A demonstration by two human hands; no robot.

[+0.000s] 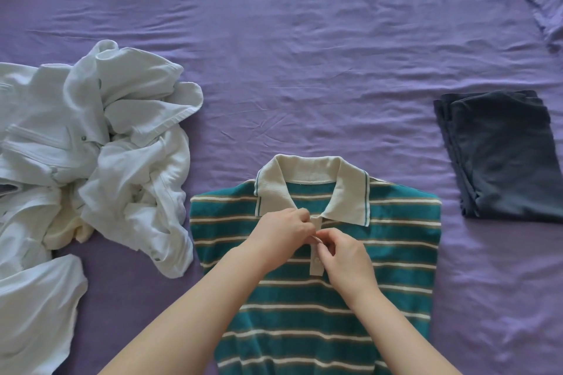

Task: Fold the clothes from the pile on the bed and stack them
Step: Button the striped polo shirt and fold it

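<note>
So we've got the green striped polo shirt (396,253) lying flat, front up, on the purple bed sheet (304,55), right in the middle near us, cream collar (350,192) pointing away. Our left hand (281,230) and right hand (345,259) are both curled in tight, pinching the cream button placket (316,265) just below the collar, fingertips meeting. Off to the left sits the messy pile of white clothes (91,146), not touching the polo. Well apart on the right there's a folded dark navy garment (502,155).
</note>
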